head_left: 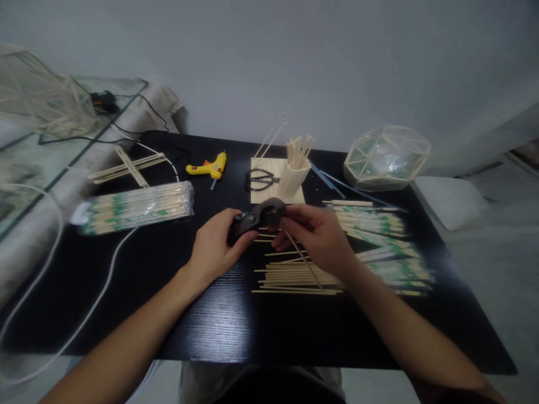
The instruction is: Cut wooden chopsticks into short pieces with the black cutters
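Black table (219, 331), tool (263, 214) between hands (213, 238) (326, 241)

Around one square pale-wood board (259, 197) there is one yellow plastic glue gun (208, 167) to its left, and on it one pair of black-handled scissors (261, 179) and one upright pale wooden holder (293, 179) with more than ten sticks (300, 149). Two thin pale rods (270, 138) rise at its back edge. Faceted clear-panelled frames number at least two, one right (385, 160), one far left (46, 104). Green-printed clear packets of sticks number one left (138, 207) and at least two right (396, 269). In front are one dark handheld tool (257, 217) and over ten loose wooden sticks (295, 276).
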`<state>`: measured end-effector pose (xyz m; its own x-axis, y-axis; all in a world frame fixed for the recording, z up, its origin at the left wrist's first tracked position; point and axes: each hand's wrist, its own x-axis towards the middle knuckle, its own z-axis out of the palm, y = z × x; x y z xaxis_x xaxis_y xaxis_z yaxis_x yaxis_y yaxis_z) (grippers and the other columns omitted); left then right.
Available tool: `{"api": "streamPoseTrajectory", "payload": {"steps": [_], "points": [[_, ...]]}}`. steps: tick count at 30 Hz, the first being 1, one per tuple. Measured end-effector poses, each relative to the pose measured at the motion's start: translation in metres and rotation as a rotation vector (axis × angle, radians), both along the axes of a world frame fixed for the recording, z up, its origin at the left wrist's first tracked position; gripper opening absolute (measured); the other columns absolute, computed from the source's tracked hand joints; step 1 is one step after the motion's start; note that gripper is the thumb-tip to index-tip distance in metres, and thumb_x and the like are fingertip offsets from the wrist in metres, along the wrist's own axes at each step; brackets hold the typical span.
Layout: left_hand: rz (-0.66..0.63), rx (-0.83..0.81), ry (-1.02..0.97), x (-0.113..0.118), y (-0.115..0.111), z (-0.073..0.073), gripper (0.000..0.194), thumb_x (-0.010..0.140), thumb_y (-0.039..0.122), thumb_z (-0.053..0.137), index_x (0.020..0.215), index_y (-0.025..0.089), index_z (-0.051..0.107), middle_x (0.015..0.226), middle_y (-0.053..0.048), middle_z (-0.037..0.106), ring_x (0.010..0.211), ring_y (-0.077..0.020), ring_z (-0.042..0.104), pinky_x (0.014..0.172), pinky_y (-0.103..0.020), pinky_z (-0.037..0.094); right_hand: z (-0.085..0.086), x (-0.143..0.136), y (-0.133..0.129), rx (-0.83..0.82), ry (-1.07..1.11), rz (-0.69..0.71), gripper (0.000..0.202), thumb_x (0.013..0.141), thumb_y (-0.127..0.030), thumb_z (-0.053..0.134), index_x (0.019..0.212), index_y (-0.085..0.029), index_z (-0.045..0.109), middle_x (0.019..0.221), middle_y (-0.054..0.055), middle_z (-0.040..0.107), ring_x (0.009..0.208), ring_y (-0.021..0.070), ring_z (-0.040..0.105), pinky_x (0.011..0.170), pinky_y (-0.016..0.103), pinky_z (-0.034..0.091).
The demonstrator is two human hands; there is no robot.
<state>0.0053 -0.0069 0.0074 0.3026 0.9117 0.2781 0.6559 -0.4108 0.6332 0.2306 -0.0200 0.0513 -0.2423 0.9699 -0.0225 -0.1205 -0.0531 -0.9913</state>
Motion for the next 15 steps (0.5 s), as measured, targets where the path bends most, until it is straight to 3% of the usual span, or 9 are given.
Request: {"api": "streamPoseTrajectory", "payload": {"steps": [5, 15], "points": [[0.024, 0.056, 0.085, 0.0011, 0.0002, -0.003, 0.044, 0.096, 0.056, 0.054, 0.114, 0.017, 0.064, 0.101, -0.01, 0.072, 0.091, -0.0261, 0.067, 0.081, -0.037, 0.049, -0.0015, -0.0013, 0.0003, -0.014, 0.013, 0.018, 0.031, 0.086, -0.043, 0.081, 0.098, -0.016, 0.073, 0.083, 0.004, 0.077, 0.063, 0.0161, 0.077, 0.059, 0.028, 0.067], [0.026, 0.044, 0.104, 0.0021, -0.0012, -0.0025, 0.043, 0.095, 0.056, 0.055, 0.111, 0.018, 0.065, 0.096, -0.008, 0.072, 0.086, -0.0245, 0.068, 0.076, -0.035, 0.049, -0.0021, -0.0019, 0.0002, -0.029, -0.028, -0.031, 0.033, 0.084, -0.045, 0.083, 0.094, -0.016, 0.073, 0.082, 0.004, 0.078, 0.063, 0.0164, 0.075, 0.059, 0.029, 0.067]]}}
